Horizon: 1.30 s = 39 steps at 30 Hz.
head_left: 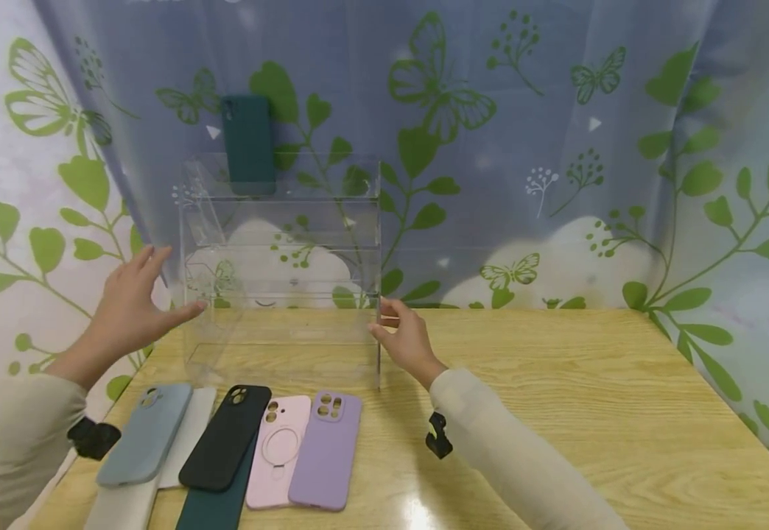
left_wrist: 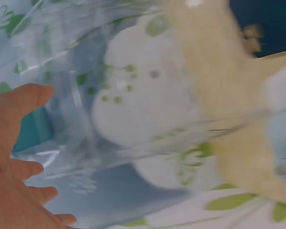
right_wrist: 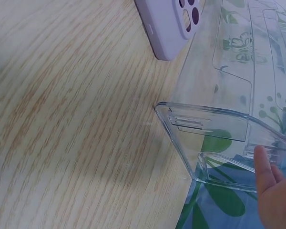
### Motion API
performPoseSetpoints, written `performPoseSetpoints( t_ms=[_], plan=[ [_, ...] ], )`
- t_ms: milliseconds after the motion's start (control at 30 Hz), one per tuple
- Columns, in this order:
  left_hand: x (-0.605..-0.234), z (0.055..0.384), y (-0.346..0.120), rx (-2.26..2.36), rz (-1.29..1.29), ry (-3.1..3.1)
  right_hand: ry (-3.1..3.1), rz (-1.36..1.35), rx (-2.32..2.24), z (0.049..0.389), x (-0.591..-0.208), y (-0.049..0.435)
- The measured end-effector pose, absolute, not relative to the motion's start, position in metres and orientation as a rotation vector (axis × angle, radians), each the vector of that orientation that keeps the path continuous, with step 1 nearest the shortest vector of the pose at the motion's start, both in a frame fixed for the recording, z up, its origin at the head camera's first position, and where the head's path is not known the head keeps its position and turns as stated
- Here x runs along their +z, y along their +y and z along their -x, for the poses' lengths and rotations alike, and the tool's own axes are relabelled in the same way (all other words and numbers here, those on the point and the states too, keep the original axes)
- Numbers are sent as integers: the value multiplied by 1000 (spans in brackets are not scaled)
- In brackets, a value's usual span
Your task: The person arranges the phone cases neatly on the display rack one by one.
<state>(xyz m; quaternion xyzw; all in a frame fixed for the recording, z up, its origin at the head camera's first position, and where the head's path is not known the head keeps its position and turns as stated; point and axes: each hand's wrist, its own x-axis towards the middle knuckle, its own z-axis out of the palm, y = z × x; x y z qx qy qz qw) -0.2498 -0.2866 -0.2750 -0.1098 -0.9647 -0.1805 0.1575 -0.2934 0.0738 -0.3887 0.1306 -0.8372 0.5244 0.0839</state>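
A clear acrylic tiered display rack [head_left: 292,296] stands at the back of the table. One dark green phone case [head_left: 249,143] leans upright on its top tier at the left. My right hand [head_left: 409,340] holds the rack's right side panel, thumb and fingers at its edge; the right wrist view shows the fingers [right_wrist: 263,167] against the clear side. Spread wide, my left hand [head_left: 134,302] is beside the rack's left side with nothing in it. In the left wrist view its thumb [left_wrist: 35,95] is apart from the other fingers; whether it touches the rack I cannot tell.
In front of the rack lie several phone cases: light blue [head_left: 146,434], black [head_left: 227,438], pink [head_left: 277,471] and purple [head_left: 326,456]. White and dark green ones lie partly beneath. A patterned curtain [head_left: 557,44] hangs behind the wooden table [head_left: 557,383].
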Motion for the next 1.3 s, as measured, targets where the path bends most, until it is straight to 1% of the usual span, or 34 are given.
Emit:
performPoseSetpoints(
  t_ms=[367, 533, 667, 800, 1300],
  plan=[
    [-383, 196, -326, -623, 176, -2935, -2485, -344, 1595, 293, -387, 74],
    [-416, 184, -329, -667, 77, -2978, -2476, -331, 1614, 293, -387, 74],
    [-429, 180, -327, -703, 40, -2962, -2486, -324, 1615, 294, -387, 74],
    [-433, 179, -326, -648, 3, -2985, -2486, -322, 1625, 294, -388, 73],
    [-446, 191, -338, -515, -176, -3063, -2468, -352, 1634, 295, -390, 74]
  ],
)
